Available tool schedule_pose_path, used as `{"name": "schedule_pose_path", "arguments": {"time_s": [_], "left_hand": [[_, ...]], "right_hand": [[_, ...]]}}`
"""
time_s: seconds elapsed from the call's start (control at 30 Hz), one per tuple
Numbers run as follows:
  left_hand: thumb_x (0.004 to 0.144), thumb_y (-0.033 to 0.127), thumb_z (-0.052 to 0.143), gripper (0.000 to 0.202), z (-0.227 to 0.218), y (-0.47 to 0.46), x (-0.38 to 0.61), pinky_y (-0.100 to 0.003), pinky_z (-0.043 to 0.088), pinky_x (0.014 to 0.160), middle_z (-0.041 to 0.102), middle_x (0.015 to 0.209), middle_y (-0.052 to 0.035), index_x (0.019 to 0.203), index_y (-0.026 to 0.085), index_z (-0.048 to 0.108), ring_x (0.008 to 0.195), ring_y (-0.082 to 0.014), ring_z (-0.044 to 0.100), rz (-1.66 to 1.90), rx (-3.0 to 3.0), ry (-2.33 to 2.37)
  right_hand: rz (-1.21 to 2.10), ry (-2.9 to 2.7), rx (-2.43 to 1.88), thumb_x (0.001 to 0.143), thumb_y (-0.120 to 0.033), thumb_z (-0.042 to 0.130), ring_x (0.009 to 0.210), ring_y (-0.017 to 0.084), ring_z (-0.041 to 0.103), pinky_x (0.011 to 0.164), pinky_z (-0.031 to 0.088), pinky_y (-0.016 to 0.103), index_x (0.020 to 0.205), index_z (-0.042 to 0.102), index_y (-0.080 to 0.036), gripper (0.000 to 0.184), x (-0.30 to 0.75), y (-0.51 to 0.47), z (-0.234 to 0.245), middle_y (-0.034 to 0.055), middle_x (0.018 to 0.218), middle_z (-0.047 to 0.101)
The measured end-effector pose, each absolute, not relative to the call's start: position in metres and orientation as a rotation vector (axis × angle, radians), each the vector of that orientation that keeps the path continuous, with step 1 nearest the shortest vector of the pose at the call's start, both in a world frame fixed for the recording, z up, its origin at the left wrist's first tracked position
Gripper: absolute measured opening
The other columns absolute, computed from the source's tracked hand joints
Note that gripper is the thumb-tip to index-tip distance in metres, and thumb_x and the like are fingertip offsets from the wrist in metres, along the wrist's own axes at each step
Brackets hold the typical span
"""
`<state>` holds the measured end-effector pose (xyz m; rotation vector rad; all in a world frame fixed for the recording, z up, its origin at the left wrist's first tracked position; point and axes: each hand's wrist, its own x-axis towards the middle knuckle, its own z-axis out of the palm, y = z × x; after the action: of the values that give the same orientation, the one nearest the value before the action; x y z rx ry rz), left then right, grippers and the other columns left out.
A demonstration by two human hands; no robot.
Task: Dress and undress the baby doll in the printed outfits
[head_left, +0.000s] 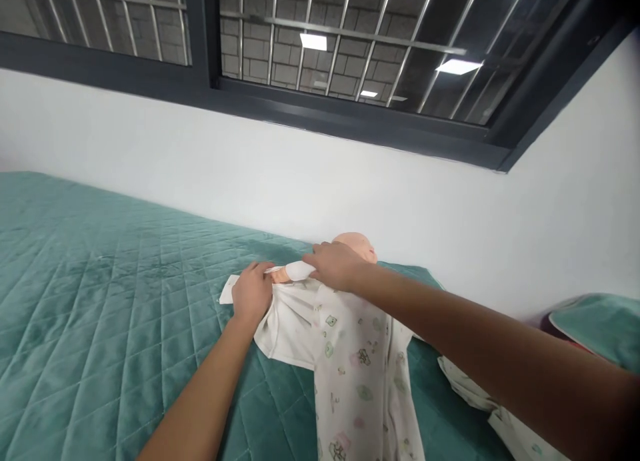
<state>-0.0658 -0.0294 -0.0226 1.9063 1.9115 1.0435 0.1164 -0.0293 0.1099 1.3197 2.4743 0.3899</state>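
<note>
A baby doll lies on its back on a green quilted bed, dressed in a white printed sleepsuit. My left hand grips the sleepsuit's sleeve, fingers curled on the cloth near the doll's bare arm. My right hand rests over the doll's shoulder and pinches the sleeve's cuff, just below the doll's head.
A white wall and a dark-framed barred window rise behind the bed. More white printed cloth lies at the bed's right edge. A green cushion shows at far right.
</note>
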Motion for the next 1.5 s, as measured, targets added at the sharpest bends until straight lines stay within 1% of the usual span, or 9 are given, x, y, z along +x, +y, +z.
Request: {"name": "schedule_pose_path", "arguments": {"time_s": [0.2, 0.43, 0.6, 0.7, 0.87, 1.0, 1.13, 1.23, 1.5], "left_hand": [[0.089, 0.016, 0.043, 0.036, -0.020, -0.030, -0.064, -0.034, 0.045, 0.080, 0.070, 0.108, -0.0069, 0.116, 0.027, 0.064, 0.103, -0.0249, 0.062, 0.893, 2.003, 1.940], [0.089, 0.017, 0.044, 0.032, -0.013, -0.036, -0.060, -0.044, 0.044, 0.090, 0.063, 0.114, -0.0121, 0.115, 0.021, 0.060, 0.109, -0.0308, 0.055, 0.811, 2.236, 2.120], [0.086, 0.012, 0.045, 0.040, -0.013, -0.039, -0.056, -0.059, 0.026, 0.109, 0.063, 0.117, -0.0100, 0.123, 0.024, 0.055, 0.113, -0.0299, 0.053, 0.706, 2.381, 2.059], [0.084, 0.011, 0.047, 0.047, -0.015, -0.041, -0.051, -0.067, 0.014, 0.112, 0.062, 0.119, -0.0108, 0.129, 0.024, 0.052, 0.114, -0.0309, 0.053, 0.664, 2.397, 2.065], [0.084, 0.008, 0.044, 0.056, -0.018, -0.045, -0.038, -0.067, 0.011, 0.113, 0.057, 0.130, -0.0136, 0.138, 0.022, 0.046, 0.122, -0.0311, 0.049, 0.662, 2.462, 1.990], [0.085, 0.006, 0.040, 0.060, -0.022, -0.047, -0.031, -0.064, 0.016, 0.113, 0.055, 0.135, -0.0137, 0.143, 0.021, 0.041, 0.124, -0.0307, 0.047, 0.690, 2.570, 1.910], [0.087, 0.011, 0.042, 0.056, -0.028, -0.046, -0.029, -0.061, 0.018, 0.113, 0.055, 0.136, -0.0137, 0.143, 0.020, 0.042, 0.123, -0.0314, 0.048, 0.712, 2.620, 1.899], [0.089, 0.018, 0.044, 0.051, -0.032, -0.042, -0.028, -0.059, 0.020, 0.113, 0.058, 0.132, -0.0138, 0.140, 0.020, 0.045, 0.120, -0.0317, 0.049, 0.714, 2.598, 1.946], [0.090, 0.022, 0.047, 0.049, -0.040, -0.033, -0.030, -0.054, 0.031, 0.107, 0.062, 0.122, -0.0143, 0.138, 0.016, 0.047, 0.112, -0.0326, 0.053, 0.675, 2.620, 2.025]], "right_hand": [[0.343, 2.462, 1.424, 0.091, -0.040, 0.054, 0.090, 0.025, 0.064, 0.073, 0.044, 0.035, 0.109, 0.063, -0.025, 0.025, 0.119, -0.028, 0.119, 0.0088, 0.100, 0.065], [0.134, 2.539, 1.546, 0.087, -0.038, 0.058, 0.094, 0.027, 0.065, 0.075, 0.047, 0.035, 0.110, 0.061, -0.021, 0.028, 0.091, -0.027, 0.092, 0.0100, 0.106, 0.067], [-0.024, 2.608, 1.652, 0.087, -0.033, 0.056, 0.106, 0.028, 0.064, 0.086, 0.049, 0.038, 0.116, 0.061, -0.019, 0.033, 0.081, -0.024, 0.066, 0.0112, 0.118, 0.067], [-0.148, 2.718, 1.733, 0.093, -0.025, 0.044, 0.123, 0.019, 0.056, 0.101, 0.044, 0.032, 0.131, 0.054, -0.020, 0.039, 0.095, -0.032, 0.069, 0.0073, 0.137, 0.059], [-0.716, 2.967, 2.472, 0.090, -0.026, 0.045, 0.123, 0.018, 0.057, 0.106, 0.043, 0.034, 0.116, 0.063, -0.022, 0.033, 0.156, -0.079, 0.067, 0.0054, 0.129, 0.065], [-0.976, 2.561, 3.232, 0.086, -0.033, 0.051, 0.118, 0.025, 0.060, 0.102, 0.047, 0.043, 0.122, 0.060, -0.021, 0.039, 0.209, -0.114, 0.024, 0.0105, 0.133, 0.061], [-0.607, 2.536, 3.265, 0.086, -0.039, 0.050, 0.128, 0.028, 0.050, 0.110, 0.037, 0.048, 0.126, 0.057, -0.016, 0.047, 0.236, -0.118, -0.021, 0.0151, 0.138, 0.056], [-0.246, 2.556, 3.162, 0.086, -0.033, 0.046, 0.127, 0.028, 0.049, 0.110, 0.035, 0.049, 0.126, 0.057, -0.013, 0.046, 0.242, -0.110, -0.032, 0.0167, 0.134, 0.058], [0.170, 2.298, 3.106, 0.086, -0.023, 0.041, 0.121, 0.028, 0.052, 0.107, 0.028, 0.049, 0.115, 0.063, -0.021, 0.036, 0.244, -0.098, -0.031, 0.0094, 0.121, 0.067]]}}
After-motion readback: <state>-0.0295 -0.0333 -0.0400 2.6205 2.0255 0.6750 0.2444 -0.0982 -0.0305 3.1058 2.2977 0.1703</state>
